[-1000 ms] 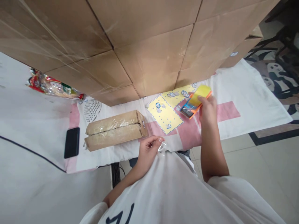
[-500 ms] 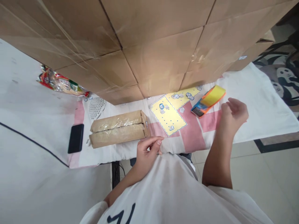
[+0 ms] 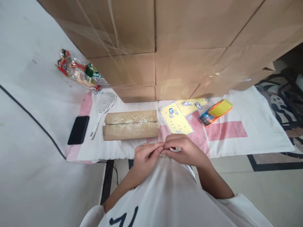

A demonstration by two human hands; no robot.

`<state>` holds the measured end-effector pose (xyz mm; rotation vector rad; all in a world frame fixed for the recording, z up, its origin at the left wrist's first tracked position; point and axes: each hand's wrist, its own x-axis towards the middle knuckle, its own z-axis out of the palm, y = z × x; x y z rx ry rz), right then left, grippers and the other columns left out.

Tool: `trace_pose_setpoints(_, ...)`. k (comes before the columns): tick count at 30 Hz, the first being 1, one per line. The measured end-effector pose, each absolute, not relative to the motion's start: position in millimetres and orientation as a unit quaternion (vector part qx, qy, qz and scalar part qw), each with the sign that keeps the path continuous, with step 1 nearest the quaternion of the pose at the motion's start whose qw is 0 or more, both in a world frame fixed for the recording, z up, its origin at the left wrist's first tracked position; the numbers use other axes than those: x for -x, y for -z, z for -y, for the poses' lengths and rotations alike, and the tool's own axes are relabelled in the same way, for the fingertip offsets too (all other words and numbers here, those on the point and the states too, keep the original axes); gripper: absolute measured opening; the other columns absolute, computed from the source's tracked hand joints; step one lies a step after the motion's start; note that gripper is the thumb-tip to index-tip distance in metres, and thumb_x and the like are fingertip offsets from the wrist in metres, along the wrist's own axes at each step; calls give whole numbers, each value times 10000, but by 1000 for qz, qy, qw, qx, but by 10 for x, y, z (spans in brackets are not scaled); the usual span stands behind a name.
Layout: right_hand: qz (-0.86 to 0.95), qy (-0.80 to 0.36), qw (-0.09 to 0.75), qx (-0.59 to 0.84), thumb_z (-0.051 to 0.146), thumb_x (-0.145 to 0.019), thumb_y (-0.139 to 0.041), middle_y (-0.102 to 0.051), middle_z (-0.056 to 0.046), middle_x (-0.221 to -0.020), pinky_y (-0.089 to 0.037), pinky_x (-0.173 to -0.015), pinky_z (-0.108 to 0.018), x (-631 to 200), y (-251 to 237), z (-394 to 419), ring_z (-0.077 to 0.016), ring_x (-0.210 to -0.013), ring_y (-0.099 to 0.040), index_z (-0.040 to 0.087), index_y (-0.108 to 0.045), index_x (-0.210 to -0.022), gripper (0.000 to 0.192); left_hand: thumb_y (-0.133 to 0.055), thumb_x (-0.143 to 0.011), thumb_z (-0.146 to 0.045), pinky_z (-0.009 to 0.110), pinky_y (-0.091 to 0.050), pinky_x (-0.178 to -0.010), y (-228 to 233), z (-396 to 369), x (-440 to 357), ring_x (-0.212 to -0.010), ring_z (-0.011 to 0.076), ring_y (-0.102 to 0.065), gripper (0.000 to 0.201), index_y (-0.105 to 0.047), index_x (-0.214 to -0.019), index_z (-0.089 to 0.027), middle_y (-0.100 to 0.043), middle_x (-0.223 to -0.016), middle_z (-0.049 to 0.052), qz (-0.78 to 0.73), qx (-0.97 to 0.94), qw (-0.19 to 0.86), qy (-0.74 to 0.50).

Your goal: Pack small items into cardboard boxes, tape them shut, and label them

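My left hand (image 3: pixel 145 155) and my right hand (image 3: pixel 184 150) meet fingertip to fingertip at the table's front edge, just above my white shirt. Both pinch a small thin clear piece, too small to make out well. Just beyond my hands, a yellow dotted sticker sheet (image 3: pixel 176 121) lies on the pink-and-white cloth (image 3: pixel 236 130), with a second yellow sheet (image 3: pixel 193 103) behind it. An orange and yellow pack (image 3: pixel 216 112) rests on the cloth to the right, clear of both hands.
A long brown cardboard box (image 3: pixel 131 129) lies left of the sheets. Further left are a white slotted spoon (image 3: pixel 103 106) and a black phone (image 3: pixel 79 130). A snack bag (image 3: pixel 78 70) sits at the back left. Stacked cardboard cartons (image 3: pixel 189 47) wall off the table's far side.
My right hand set the orange and yellow pack down on the cloth, then came back to join my left hand at the table edge. The camera view has shifted.
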<state>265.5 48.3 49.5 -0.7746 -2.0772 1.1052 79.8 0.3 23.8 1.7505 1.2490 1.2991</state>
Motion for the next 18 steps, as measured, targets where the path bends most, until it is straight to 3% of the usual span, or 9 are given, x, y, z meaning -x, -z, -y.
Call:
trace_pose_setpoints(2, 819, -392, 317, 275, 230, -976, -614, -611, 12, -652, -419, -597, -281, -2545, -531, -494, -122, -590, -539, 217, -679, -778, 209, -665, -932, -219, 222, -536, -625, -227, 46, -671, -601, 121, -697, 180, -806, -1044, -208, -801, -793, 25, -501, -659, 294, -478)
trace_pose_setpoints(4, 838, -359, 312, 268, 204, -970, -604, -572, 15, -613, -396, -586, -296, -2460, -579, -501, -126, -575, -509, 216, -663, -747, 231, -672, -931, -263, 207, -500, -569, -223, 98, -483, -525, 104, -646, 285, -760, -1197, -207, -759, -674, -15, -564, -623, 284, -462)
trace_pose_setpoints(7, 798, -374, 397, 256, 210, -954, -624, -554, 16, -580, -368, -533, -304, -2401, -676, -553, -134, -542, -475, 237, -675, -755, 207, -643, -950, -299, 208, -466, -543, -216, 165, -54, -487, 104, -609, 437, -647, -1377, -204, -661, -555, -65, -685, -494, 192, -499)
trace_pose_setpoints(9, 729, -395, 488, 275, 235, -938, -660, -584, 12, -581, -363, -511, -308, -2392, -766, -638, -141, -527, -466, 263, -703, -773, 173, -626, -954, -291, 239, -483, -583, -192, 181, 276, -533, 123, -623, 357, -702, -1292, -205, -670, -597, -42, -725, -448, 75, -518)
trace_pose_setpoints(11, 678, -432, 508, 309, 270, -911, -711, -625, 7, -600, -377, -518, -310, -2368, -882, -767, -144, -536, -484, 272, -727, -749, 164, -640, -933, -269, 291, -521, -686, -150, 155, 547, -653, 160, -665, 246, -763, -1135, -203, -733, -733, 17, -714, -495, -25, -494)
trace_pose_setpoints(13, 663, -514, 440, 321, 327, -885, -747, -658, -2, -627, -393, -524, -300, -2288, -1015, -930, -144, -556, -514, 256, -747, -710, 188, -673, -899, -266, 357, -536, -850, -99, 89, 694, -869, 219, -708, 227, -766, -1095, -199, -776, -961, 86, -669, -584, -75, -454)
trace_pose_setpoints(15, 660, -602, 336, 297, 393, -861, -760, -659, -7, -642, -380, -506, -276, -2130, -1133, -1114, -128, -554, -505, 226, -771, -717, 220, -682, -893, -307, 413, -503, -986, -55, 12, 706, -1074, 272, -689, 309, -736, -1177, -198, -749, -1156, 127, -628, -639, -78, -437)
trace_pose_setpoints(18, 665, -667, 203, 269, 428, -833, -760, -546, 19, -579, -315, -477, -238, -1760, -1196, -1384, -91, -538, -415, 180, -794, -765, 260, -490, -1000, -469, 464, -469, -1045, -37, -57, 587, -1173, 293, -644, 425, -702, -1240, -190, -720, -1201, 139, -598, -639, -26, -483)
